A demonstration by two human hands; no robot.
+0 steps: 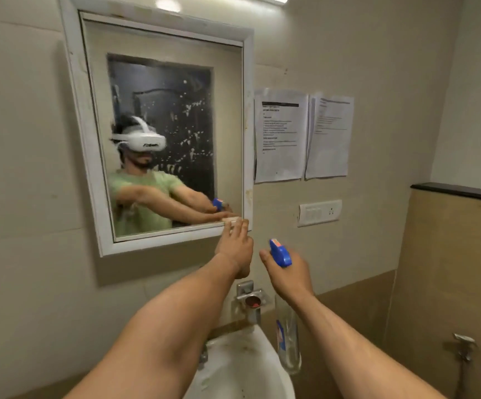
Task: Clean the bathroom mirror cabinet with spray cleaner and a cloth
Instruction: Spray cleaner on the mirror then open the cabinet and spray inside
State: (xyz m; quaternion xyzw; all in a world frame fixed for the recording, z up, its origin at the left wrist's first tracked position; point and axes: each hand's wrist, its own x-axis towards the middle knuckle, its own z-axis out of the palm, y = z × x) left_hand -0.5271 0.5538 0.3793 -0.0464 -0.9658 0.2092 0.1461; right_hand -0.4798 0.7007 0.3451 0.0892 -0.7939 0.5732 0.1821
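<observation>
I can't read any text here: the print on the two wall sheets [281,136], the headset [147,141] logo reflected in the mirror [175,90] and the spray bottle [286,338] label are all too blurred.

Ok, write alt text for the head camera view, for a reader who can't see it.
A person's right hand grips a blue-triggered spray bottle before a white-framed mirror cabinet whose glass is speckled with white spots, while the left hand touches its lower right corner. A basin sits below; two printed sheets hang on the wall beside it.

bathroom: white-framed mirror cabinet [158,133] on tiled wall, washbasin [242,367] with tap [250,300] below.
</observation>
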